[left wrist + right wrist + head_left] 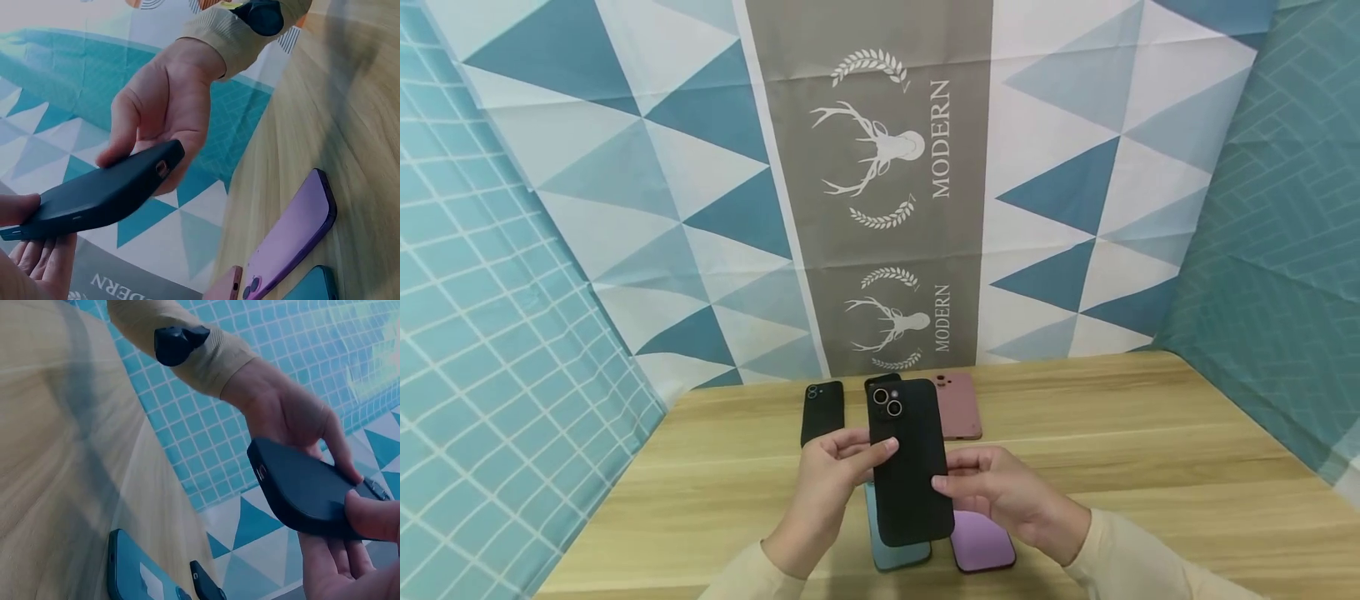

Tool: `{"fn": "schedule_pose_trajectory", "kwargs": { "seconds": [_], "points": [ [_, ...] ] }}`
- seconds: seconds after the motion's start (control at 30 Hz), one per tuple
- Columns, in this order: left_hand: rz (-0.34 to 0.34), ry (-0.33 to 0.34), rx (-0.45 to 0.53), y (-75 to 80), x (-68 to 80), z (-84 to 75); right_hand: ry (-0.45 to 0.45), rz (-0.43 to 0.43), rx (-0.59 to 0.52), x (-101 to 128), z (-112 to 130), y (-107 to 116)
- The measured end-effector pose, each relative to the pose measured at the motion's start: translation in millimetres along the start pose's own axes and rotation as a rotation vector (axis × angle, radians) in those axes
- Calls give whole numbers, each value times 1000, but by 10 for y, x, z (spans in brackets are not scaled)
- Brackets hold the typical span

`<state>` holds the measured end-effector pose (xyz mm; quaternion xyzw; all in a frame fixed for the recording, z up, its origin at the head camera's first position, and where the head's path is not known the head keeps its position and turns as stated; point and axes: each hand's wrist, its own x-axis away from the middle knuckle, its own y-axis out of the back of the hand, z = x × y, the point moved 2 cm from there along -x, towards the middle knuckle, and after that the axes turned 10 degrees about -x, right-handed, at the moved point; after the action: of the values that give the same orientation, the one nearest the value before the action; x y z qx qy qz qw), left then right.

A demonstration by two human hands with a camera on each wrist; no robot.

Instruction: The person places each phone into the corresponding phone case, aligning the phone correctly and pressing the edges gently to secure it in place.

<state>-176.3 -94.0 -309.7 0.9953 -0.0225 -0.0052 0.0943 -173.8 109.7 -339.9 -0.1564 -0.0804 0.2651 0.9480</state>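
A black phone [913, 492], or a phone in a black case, is held up above the table with its two-lens back towards the head camera. My left hand [829, 483] pinches its left edge, thumb lying on the back. Lower on the opposite edge, my right hand [1011, 496] grips it between thumb and fingers. In the left wrist view the phone [106, 190] shows its thin side and a port cut-out at the bottom end. The right wrist view has the same phone [312, 487], with fingers of both hands beneath it.
On the wooden table [1112, 433] lie a teal phone [901, 558] and a purple phone [983, 543] in front. Behind are a black phone [824, 407], a dark phone [883, 380] mostly hidden, and a pink phone [964, 408]. A patterned cloth [880, 250] hangs at the back.
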Motion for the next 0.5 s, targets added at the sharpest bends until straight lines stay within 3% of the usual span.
{"fn": "schedule_pose_trajectory", "kwargs": {
  "seconds": [0.3,0.5],
  "points": [
    [134,41,-34,26,7,106,5,-74,24,-23,-8,12],
    [158,56,-37,16,52,192,31,-84,15,-66,56,23]
  ]
}}
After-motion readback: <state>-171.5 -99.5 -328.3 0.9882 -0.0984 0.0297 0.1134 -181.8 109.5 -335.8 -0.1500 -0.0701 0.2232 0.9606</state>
